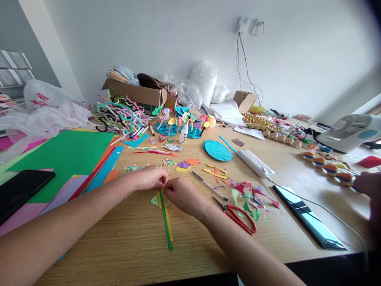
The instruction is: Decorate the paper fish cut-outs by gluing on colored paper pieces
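Just in front of the person, at the near side of the wooden table (127, 246), a green strip (166, 226) and a yellow strip (168, 218) of paper lie lengthwise, almost side by side. They cross a small pale-green paper fish (155, 200), whose pointed head, with a dark dot for an eye, shows on the left and whose rounded edge shows on the right. The strips look flat and narrow, the green one reaching a little nearer the person. The left hand (153, 177) and right hand (183, 194) meet at their far ends, fingers bent and pinched together; what exactly the fingertips grip is hidden.

Red-handled scissors (242, 216) lie open to the right of the right hand, with a pen (210, 186) and coloured paper scraps (253, 194) just beyond. Stacked coloured sheets (71, 155) spread at the left, under a black phone (25, 190). Farther off, purple, orange and yellow paper fish (187, 164) overlap near scattered paper dots (168, 162). Beyond them come a blue textured disc (218, 150), a white glue bottle (183, 134), decorated blue bases (169, 128) and a tangle of fuzzy stems (120, 115).
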{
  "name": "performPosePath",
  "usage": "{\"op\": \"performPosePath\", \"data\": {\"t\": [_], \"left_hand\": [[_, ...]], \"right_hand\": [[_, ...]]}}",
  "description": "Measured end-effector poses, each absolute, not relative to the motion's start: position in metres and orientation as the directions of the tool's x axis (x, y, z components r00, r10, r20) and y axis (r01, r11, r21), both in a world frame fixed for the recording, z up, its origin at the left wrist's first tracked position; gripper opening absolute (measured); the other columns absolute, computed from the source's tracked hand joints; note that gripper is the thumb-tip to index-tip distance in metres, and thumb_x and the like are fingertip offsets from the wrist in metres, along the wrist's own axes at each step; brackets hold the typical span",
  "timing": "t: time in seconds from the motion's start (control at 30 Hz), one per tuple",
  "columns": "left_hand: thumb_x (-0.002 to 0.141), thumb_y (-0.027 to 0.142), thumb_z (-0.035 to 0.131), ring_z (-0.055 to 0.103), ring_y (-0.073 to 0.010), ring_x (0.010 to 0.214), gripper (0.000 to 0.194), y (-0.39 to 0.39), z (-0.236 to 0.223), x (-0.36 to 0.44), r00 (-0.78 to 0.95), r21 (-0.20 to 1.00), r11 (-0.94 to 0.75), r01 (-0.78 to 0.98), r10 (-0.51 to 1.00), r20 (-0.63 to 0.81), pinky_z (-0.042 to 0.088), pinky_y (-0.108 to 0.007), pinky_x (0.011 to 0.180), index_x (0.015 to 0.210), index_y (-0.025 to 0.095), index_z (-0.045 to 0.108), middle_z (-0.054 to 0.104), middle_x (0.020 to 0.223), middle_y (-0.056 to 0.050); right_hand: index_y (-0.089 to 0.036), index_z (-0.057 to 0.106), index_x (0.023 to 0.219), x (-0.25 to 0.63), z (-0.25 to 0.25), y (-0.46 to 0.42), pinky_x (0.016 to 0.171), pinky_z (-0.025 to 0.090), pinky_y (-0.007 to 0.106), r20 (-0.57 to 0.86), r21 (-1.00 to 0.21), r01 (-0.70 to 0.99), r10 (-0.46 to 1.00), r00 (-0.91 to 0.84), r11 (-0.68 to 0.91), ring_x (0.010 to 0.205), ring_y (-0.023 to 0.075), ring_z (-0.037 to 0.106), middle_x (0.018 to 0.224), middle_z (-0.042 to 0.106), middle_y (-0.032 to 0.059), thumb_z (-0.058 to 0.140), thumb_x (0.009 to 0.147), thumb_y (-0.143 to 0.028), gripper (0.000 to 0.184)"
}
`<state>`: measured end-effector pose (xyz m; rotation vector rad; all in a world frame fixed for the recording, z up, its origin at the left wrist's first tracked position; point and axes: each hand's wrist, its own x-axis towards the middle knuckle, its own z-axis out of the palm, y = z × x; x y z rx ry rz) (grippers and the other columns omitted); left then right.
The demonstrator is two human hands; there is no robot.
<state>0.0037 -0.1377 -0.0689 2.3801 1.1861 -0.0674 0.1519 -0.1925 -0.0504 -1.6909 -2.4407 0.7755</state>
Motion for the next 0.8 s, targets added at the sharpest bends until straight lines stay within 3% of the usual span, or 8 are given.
{"op": "performPosePath", "data": {"t": [0.33,0.67,0.8], "left_hand": [[0.070,0.020,0.056,0.056,-0.0146,0.065,0.010,-0.141,-0.061,0.005,0.610,0.391,-0.493,0.777,0.745,-0.271,0.034,-0.020,0.052,0.071,0.018,0.066,0.063,0.068,0.001],[0.067,0.014,0.055,0.056,-0.0142,0.066,0.011,-0.143,-0.057,0.007,0.608,0.373,-0.499,0.782,0.744,-0.279,0.034,-0.020,0.051,0.069,0.019,0.064,0.063,0.069,0.002],[0.066,0.014,0.054,0.056,-0.0145,0.067,0.010,-0.147,-0.051,0.008,0.603,0.363,-0.502,0.785,0.751,-0.267,0.033,-0.021,0.051,0.069,0.019,0.063,0.063,0.070,0.001]], "right_hand": [[-0.016,0.071,0.080,0.150,-0.053,-0.192,0.051,0.029,0.021,-0.241,-0.455,0.853,0.887,-0.393,0.255,0.058,0.0117,0.049,0.070,0.064,0.0030,0.047,0.076,-0.016,0.024],[-0.015,0.069,0.068,0.153,-0.051,-0.204,0.047,0.023,0.022,-0.242,-0.496,0.839,0.893,-0.379,0.222,0.051,0.0093,0.037,0.059,0.058,0.0002,0.047,0.072,-0.012,0.023],[-0.015,0.069,0.069,0.158,-0.047,-0.214,0.049,0.026,0.021,-0.230,-0.513,0.833,0.901,-0.367,0.208,0.053,0.0100,0.042,0.060,0.061,0.0007,0.047,0.075,-0.013,0.024]]}}
